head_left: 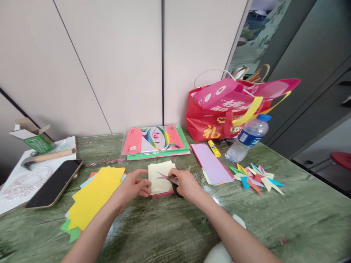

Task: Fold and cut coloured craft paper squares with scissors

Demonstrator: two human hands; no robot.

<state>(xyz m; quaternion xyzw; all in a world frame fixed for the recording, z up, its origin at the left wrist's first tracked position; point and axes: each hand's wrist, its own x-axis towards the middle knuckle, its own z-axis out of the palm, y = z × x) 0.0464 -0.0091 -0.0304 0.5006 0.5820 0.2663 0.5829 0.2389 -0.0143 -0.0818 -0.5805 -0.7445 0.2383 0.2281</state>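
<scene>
A small stack of cream square paper lies in the middle of the table, with a red or pink edge showing beneath. My left hand rests at the stack's left edge, fingers loosely apart and touching the side. On the right, my right hand grips a pair of scissors with dark handles. Their blades point left over the stack and are a little apart. Beside my left forearm is a pile of zigzag-edged coloured paper, yellow on top.
Packs of coloured paper lie at the back. To the right are lilac paper strips, a glue stick, a water bottle, a red bag and folded paper pieces. Leftward are a phone and a hammer.
</scene>
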